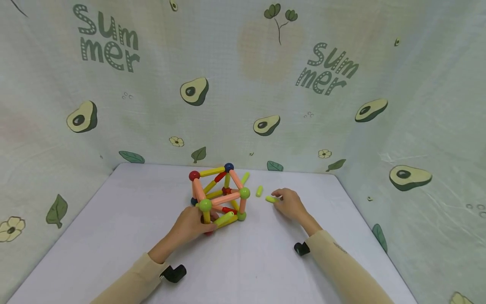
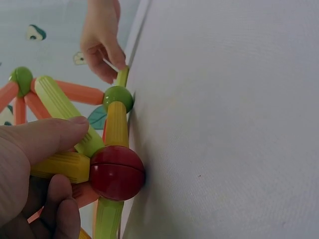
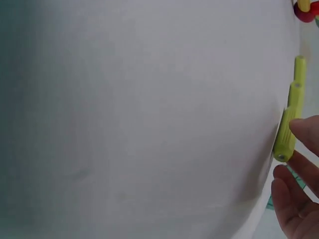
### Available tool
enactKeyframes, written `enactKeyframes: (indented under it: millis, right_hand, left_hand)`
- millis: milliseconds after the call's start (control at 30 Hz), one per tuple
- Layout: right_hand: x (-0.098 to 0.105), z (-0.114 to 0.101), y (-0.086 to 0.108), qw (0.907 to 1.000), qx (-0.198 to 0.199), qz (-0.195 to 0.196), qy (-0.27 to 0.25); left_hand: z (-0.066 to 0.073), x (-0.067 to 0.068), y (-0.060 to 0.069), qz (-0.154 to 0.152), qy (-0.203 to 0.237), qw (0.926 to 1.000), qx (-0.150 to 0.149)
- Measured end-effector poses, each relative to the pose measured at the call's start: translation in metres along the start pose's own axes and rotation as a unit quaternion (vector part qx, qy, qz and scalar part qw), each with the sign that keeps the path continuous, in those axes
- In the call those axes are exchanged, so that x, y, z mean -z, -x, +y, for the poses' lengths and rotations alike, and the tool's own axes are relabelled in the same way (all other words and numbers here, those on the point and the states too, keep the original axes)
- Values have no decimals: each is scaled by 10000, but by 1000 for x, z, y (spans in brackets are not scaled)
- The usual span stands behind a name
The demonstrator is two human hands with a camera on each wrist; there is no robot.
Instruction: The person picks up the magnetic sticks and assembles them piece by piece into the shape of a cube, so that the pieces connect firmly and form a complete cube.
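A framework of magnetic building rods and balls (image 1: 228,197) stands on the table, with salmon, yellow, red and lime rods. My left hand (image 1: 190,223) grips it at the near left corner. There the thumb lies on a slanting lime rod (image 2: 65,109), fingers curled about the yellow rod (image 2: 70,167) beside it; both meet at a red ball (image 2: 117,173). To the right, my right hand (image 1: 290,205) pinches a loose lime rod (image 3: 285,137) that lies on the tabletop, thumb on one side and a finger on the other.
Two more lime rods, a short-looking one (image 1: 259,191) and a farther one (image 1: 245,177), lie between the framework and my right hand. A printed cloth (image 1: 228,55) hangs behind and along both sides of the white table (image 1: 258,266).
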State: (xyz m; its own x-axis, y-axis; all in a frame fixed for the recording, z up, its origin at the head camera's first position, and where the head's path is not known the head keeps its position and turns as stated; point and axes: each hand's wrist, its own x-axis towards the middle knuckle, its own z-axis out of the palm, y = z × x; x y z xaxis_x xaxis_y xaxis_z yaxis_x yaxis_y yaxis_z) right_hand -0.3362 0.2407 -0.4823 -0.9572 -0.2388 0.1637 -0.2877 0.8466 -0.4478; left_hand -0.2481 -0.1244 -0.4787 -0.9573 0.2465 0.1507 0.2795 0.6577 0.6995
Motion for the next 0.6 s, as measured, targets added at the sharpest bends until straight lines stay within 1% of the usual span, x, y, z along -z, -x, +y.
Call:
enactKeyframes:
  millis: [133, 233, 367, 467, 600]
  right_hand:
    - [-2, -3, -6, 9997, -45, -234, 49]
    - [-3, -7, -7, 9991, -101, -356, 181]
    - [-2, -12, -3, 9992, 44, -363, 152]
    - [-1, -20, 5, 9993, 195, -294, -135]
    - [2, -37, 21, 9965, 185, -267, -775]
  left_hand:
    - [0, 0, 1, -52, 75, 10000, 13]
    - [1, 0, 1, -83, 100, 9999, 49]
    - [1, -1, 1, -114, 80, 9999, 67]
    - [2, 0, 1, -128, 55, 9999, 62]
    - [3, 2, 1, -142, 7, 9999, 62]
